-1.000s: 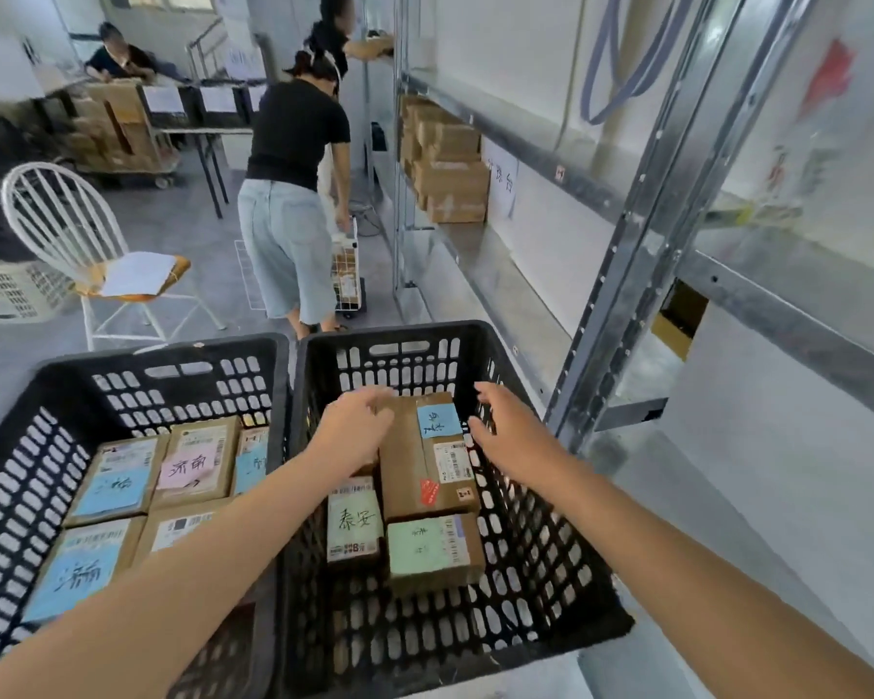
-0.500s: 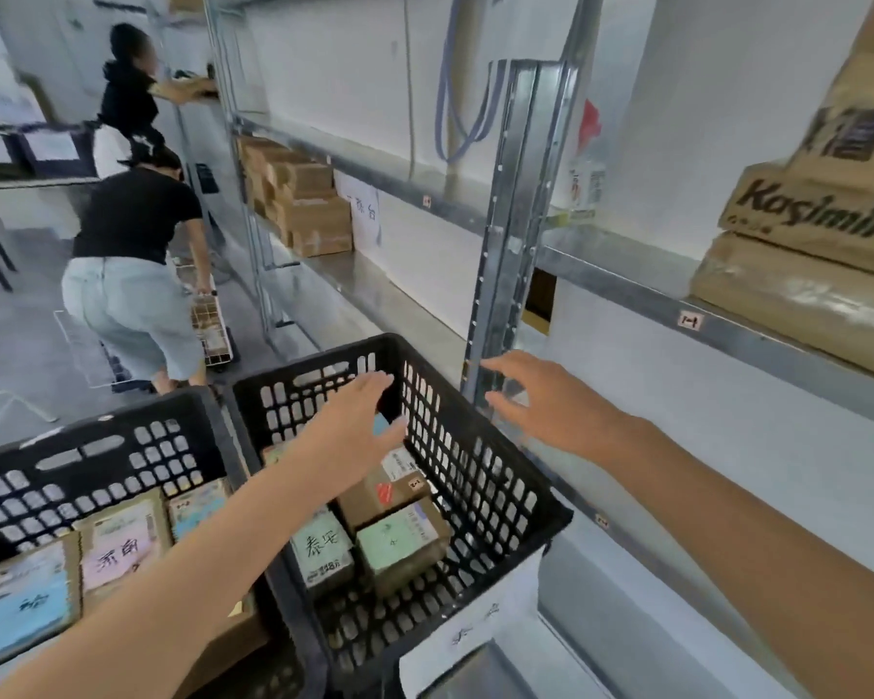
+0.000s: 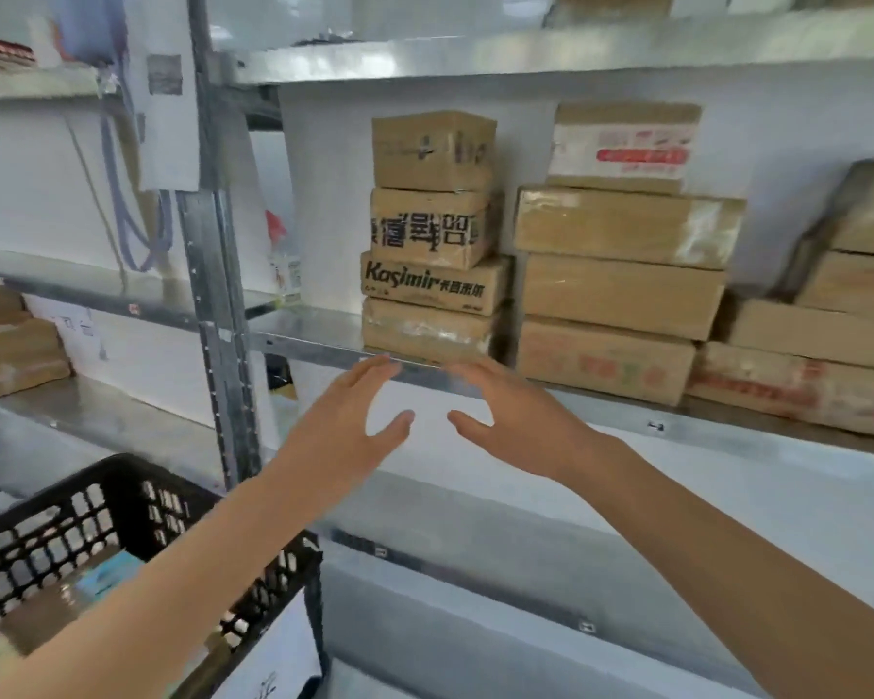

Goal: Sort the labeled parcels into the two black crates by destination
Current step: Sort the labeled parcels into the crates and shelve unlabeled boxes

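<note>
Nearest, bottom left: black crate [image 3: 137,502], only partly in frame, cut by the left and bottom edges and crossed by my left forearm. Inside it, parcels [image 3: 46,615] show as a brown blur past the mesh wall. One teal label [image 3: 107,577] is visible, text unreadable, and I can't tell the parcel count. A white paper sheet [image 3: 273,658] hangs on the crate's outer wall, its writing cut off at the bottom edge. Both arms reach out past the crate. My left hand [image 3: 344,431] and right hand [image 3: 515,421] have palms facing each other, near but apart. Grip apart on both: fingers straight and spread, nothing held. The fingertips overlap the front lip of the metal shelf [image 3: 319,343]; touching it or just short, can't tell. Just above them on that shelf is a stack of four cartons, with the Kasimir carton [image 3: 432,285] third from top and the bottom one taped and smeared. Beside it to the right is a wider carton stack [image 3: 621,290], and its top box has a red-and-white label too blurred to read. Further right is a third stack [image 3: 838,325], cut by the frame edge. The steel upright [image 3: 213,295] stands left of my hands, with a small bottle [image 3: 284,267] past it on the shelf, blurred. There are more cartons [image 3: 11,340] at the far left edge, cut off. A blue hose [image 3: 122,209] loops on the back wall.
</note>
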`<state>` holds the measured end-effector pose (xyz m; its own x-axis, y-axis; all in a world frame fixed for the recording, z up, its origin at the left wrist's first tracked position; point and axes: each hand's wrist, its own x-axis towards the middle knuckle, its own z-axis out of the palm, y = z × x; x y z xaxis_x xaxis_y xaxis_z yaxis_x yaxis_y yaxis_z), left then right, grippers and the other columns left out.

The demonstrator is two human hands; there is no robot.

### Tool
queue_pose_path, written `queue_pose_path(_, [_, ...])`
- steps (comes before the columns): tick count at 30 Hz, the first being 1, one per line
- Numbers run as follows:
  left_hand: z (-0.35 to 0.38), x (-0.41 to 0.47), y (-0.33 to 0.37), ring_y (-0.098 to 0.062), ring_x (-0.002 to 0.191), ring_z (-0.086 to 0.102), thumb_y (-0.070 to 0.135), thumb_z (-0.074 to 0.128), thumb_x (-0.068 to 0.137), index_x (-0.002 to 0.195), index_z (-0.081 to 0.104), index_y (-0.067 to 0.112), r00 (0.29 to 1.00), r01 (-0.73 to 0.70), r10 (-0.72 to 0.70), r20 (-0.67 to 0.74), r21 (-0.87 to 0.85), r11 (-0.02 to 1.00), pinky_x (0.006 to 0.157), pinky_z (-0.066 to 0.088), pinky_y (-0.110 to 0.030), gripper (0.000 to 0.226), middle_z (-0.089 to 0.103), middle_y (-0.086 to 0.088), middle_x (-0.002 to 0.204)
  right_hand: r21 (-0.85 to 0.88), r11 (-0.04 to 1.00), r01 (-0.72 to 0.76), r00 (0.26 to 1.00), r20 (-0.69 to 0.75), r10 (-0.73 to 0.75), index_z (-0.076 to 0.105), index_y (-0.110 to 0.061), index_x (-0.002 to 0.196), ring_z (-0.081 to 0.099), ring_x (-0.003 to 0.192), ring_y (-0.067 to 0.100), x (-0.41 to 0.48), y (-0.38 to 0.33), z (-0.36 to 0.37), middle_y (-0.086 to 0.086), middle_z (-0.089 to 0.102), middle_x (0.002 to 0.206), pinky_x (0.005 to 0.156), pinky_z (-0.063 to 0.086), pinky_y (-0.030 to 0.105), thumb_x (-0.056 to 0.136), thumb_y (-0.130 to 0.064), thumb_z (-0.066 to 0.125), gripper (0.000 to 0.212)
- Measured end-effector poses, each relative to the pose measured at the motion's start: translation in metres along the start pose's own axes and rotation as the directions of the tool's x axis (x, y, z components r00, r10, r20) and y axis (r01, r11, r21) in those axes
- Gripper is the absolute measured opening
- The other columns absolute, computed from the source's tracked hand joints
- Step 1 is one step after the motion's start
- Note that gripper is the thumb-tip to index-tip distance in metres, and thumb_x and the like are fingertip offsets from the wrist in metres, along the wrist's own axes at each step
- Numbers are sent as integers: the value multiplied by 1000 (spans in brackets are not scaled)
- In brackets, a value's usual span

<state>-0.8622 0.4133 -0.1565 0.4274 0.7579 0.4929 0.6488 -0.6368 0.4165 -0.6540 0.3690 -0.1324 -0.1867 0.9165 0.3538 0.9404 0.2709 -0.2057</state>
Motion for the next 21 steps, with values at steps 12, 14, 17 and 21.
queue_pose_path(12, [117, 25, 271, -7, 134, 36, 42, 59, 93, 148, 34, 33, 950, -239, 283, 131, -280, 930, 99, 31, -23, 60, 35, 17, 149, -56, 916, -397, 905, -192, 380, 40, -23, 143, 48, 122, 14, -235, 143, -174, -8, 47, 137, 102, 42, 33, 97, -36, 53, 49])
queue_pose_path(14, [130, 31, 315, -6, 134, 38, 43, 59, 93, 147, 36, 30, 931, -302, 349, 110, -306, 903, 102, 33, -24, 60, 38, 14, 149, -69, 891, -449, 871, -254, 419, 40, -20, 144, 49, 122, 16, -270, 159, -200, -6, 46, 138, 101, 42, 31, 97, -33, 54, 51])
queue_pose_path(17, [151, 36, 377, -1, 124, 39, 41, 58, 94, 147, 38, 26, 906, -357, 411, 96, -345, 868, 95, 29, -19, 59, 41, 12, 146, -99, 845, -525, 828, -288, 481, 33, -14, 150, 38, 137, 23, -320, 185, -235, 4, 37, 151, 107, 32, 30, 99, -21, 53, 55])
queue_pose_path(21, [173, 47, 438, -7, 135, 37, 42, 60, 93, 148, 37, 26, 884, -383, 456, 103, -401, 832, 96, 28, -19, 61, 38, 11, 151, 13, 798, -603, 725, -409, 554, 32, -27, 149, 42, 132, 16, -374, 221, -265, -9, 38, 149, 106, 36, 30, 96, -29, 56, 59])
